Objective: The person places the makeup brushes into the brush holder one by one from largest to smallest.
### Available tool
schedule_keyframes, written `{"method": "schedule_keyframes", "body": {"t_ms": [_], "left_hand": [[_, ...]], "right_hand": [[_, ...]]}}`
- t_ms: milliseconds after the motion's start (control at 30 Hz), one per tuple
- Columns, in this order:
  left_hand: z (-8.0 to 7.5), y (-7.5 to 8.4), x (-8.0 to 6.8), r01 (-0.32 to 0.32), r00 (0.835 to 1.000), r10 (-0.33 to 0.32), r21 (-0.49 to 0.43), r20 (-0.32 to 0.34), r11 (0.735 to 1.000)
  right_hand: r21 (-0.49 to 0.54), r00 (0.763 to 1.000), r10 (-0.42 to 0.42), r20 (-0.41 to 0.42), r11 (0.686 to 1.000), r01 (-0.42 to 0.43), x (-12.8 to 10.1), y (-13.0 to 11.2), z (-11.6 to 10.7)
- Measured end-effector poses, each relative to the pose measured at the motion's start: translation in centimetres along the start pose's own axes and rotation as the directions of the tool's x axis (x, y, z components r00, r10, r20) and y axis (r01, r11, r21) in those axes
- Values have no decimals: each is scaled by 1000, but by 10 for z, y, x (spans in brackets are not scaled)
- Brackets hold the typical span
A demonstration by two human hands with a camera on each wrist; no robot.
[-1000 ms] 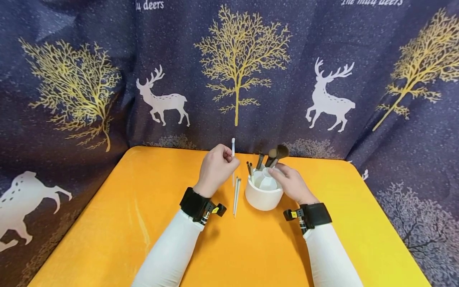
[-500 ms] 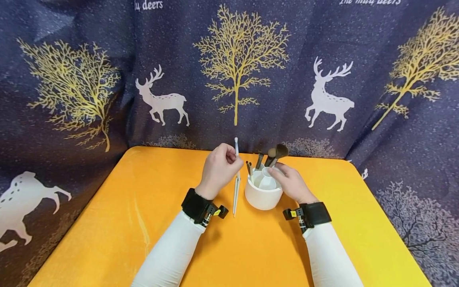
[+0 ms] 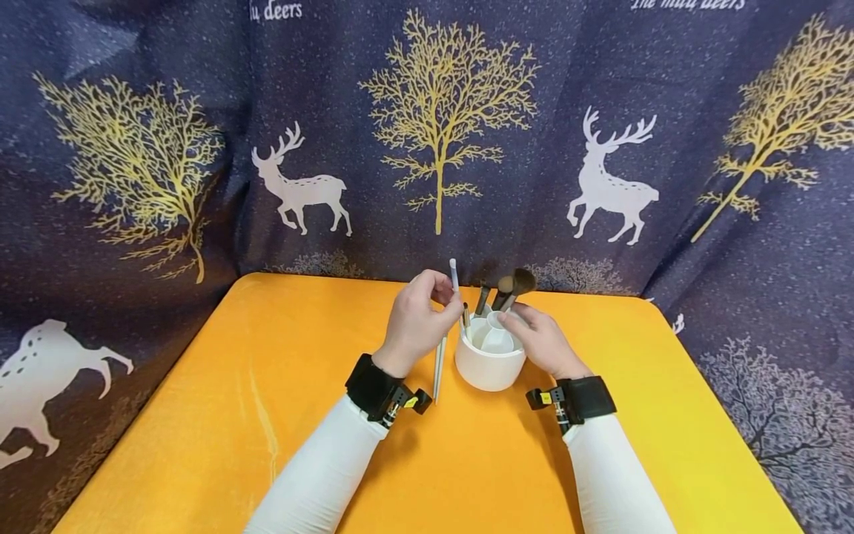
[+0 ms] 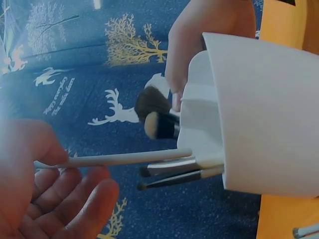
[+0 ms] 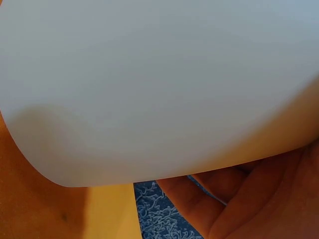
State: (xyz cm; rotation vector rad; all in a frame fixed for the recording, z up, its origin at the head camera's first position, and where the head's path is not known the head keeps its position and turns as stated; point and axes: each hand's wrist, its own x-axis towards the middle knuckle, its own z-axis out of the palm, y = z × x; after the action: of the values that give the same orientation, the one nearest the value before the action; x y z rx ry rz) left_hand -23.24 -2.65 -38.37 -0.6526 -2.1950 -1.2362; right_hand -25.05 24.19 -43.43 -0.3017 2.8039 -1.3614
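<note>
A round white holder stands on the orange table, with several dark-bristled brushes upright in it. My left hand pinches a thin white brush handle nearly upright, its lower end at the holder's left rim. My right hand grips the holder's right side. In the right wrist view the holder's wall fills most of the frame.
Two more thin white brushes lie side by side on the table just left of the holder, under my left wrist. A dark curtain with gold trees and white deer hangs behind the table's far edge.
My left hand has carried the white brush rightward from above the loose brushes to the holder's left rim. The right hand and the holder have stayed put.
</note>
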Motion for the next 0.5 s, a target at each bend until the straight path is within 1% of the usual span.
{"method": "schedule_keyframes", "body": {"t_ms": [233,500], "left_hand": [[4,5,-3,-13,999,13,-10,34,1000],[9,3,-4,-35,998,36,-6,50,999]], "right_hand": [[-5,1000,-1,-3,1000,1,0,0,1],[-1,1000,-18,-5,1000,18,-2,-2,0]]}}
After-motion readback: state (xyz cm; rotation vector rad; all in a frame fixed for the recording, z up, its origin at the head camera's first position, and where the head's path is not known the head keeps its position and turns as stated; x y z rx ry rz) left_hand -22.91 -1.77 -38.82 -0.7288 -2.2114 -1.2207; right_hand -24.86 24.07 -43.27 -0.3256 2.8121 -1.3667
